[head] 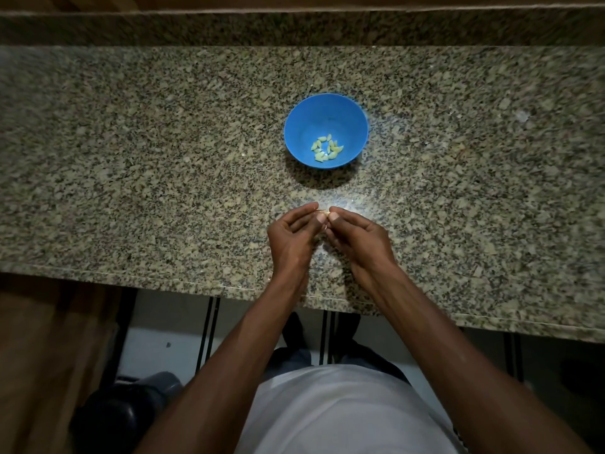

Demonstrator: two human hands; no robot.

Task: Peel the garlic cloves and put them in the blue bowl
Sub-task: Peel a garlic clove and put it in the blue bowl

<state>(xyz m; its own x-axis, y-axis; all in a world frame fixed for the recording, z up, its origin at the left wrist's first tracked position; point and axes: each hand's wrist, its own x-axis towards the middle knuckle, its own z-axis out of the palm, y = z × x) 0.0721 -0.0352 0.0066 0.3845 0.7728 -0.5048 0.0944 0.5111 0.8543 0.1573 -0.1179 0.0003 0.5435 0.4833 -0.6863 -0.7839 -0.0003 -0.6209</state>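
A blue bowl [347,119] stands on the granite counter with several pale peeled garlic cloves [326,148] lying at its bottom. Nearer to me, my left hand [291,235] and my right hand [357,237] meet fingertip to fingertip just above the counter. Between their thumbs and forefingers they pinch one small garlic clove [323,212], of which only a thin tan sliver shows. The rest of the clove is hidden by the fingers.
The speckled granite counter [163,158] runs the full width, with a raised back ledge [294,27] and a front edge [229,286] close to my body. A dark bin [131,411] sits on the floor at the lower left.
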